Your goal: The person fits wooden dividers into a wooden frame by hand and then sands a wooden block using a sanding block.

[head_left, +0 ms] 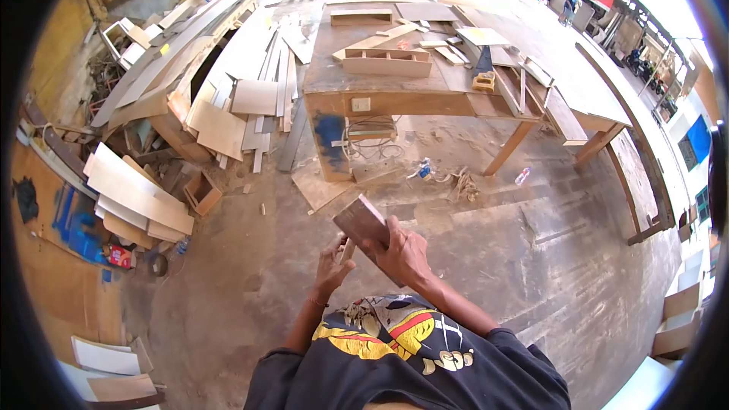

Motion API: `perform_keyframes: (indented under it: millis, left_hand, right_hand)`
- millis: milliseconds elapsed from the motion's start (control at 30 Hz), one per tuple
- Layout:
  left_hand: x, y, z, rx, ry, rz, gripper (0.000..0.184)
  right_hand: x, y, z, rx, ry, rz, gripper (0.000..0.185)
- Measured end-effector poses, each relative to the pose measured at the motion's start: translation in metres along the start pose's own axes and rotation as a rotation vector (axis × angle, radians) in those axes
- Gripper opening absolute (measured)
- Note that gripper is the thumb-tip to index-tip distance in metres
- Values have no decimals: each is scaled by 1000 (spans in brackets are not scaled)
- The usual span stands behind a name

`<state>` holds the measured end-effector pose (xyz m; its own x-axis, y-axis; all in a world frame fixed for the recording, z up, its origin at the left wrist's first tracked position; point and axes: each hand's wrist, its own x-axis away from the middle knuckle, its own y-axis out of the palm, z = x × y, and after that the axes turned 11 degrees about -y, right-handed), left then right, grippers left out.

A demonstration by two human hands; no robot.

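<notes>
In front of my chest, my right hand (402, 255) is closed around a dark brown wooden board (363, 225), which is tilted with its upper end to the left. The fingers lie over its broad face, and its lower end comes down beside my wrist. Just left of the board is my left hand (332, 267), its thumb and fingers curled around a small pale strip (348, 250) that looks like wood. My left fingertips are close to the board's edge; whether they touch it I cannot tell.
Ahead stands a wooden workbench (319, 82) bearing a divided wooden box (387, 63), a handsaw (484, 72) and loose offcuts. Cables (368, 137) hang beneath it. Stacked boards (254, 96) lean to the left, with an open wooden box (203, 192) on the floor. A long bench stands right.
</notes>
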<state>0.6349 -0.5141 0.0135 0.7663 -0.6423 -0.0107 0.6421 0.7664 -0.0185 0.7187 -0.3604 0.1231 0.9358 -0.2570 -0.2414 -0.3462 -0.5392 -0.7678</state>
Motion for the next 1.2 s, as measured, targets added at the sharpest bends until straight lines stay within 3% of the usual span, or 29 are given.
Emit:
perform_keyframes:
  millis: [200, 267, 300, 333, 400, 533, 600, 633, 767, 833, 933, 1000, 1067, 1100, 1133, 1200]
  left_hand:
    - [-51, 32, -1, -120, 8, 14, 81]
    - [-70, 32, -9, -298, -180, 47, 79]
    - [-78, 32, -17, -372, -32, 41, 80]
    - [-84, 35, -12, -375, -66, 42, 80]
    - [-93, 45, 4, -280, 127, 59, 84]
    - [-124, 48, 1, -205, 107, -29, 89]
    - [-141, 43, -3, -151, -97, -59, 93]
    - [-152, 41, -5, -151, -98, -64, 93]
    - [-203, 39, -8, -123, 33, 18, 92]
    - [-233, 29, -3, -215, 118, -113, 91]
    - [-280, 12, 9, -253, 148, -118, 91]
    - [-308, -4, 6, -269, 213, -11, 90]
    - [-338, -32, 31, -448, -407, -239, 89]
    - [-354, -34, -19, -215, -33, -114, 90]
    - [-368, -39, -8, -218, -26, -115, 90]
    - [-383, -46, 13, -451, 246, -41, 89]
  right_hand:
    - [-31, -9, 51, 12, 88, 54, 41]
    - [-23, -16, 49, 16, -18, 73, 41]
    - [-24, -19, 54, 16, -7, 83, 41]
    - [-30, -20, 61, 13, 7, 92, 42]
    - [-50, -22, 76, 68, 91, 128, 42]
    - [-77, -20, 102, 43, 70, 179, 40]
    - [-84, -22, 99, 32, 66, 162, 40]
    - [-84, -21, 96, 29, 38, 140, 40]
    - [-129, -15, 118, 66, 44, 174, 39]
    - [-168, -15, 136, 167, 79, 215, 38]
    - [-222, -15, 143, 173, 50, 191, 37]
    - [-246, -17, 129, 144, 55, 117, 37]
    - [-268, -16, 116, 140, -11, 25, 37]
    - [-283, -13, 122, 103, -25, 27, 38]
    - [-301, -8, 131, 105, -28, 34, 38]
    - [-335, 4, 149, 132, 56, 74, 38]
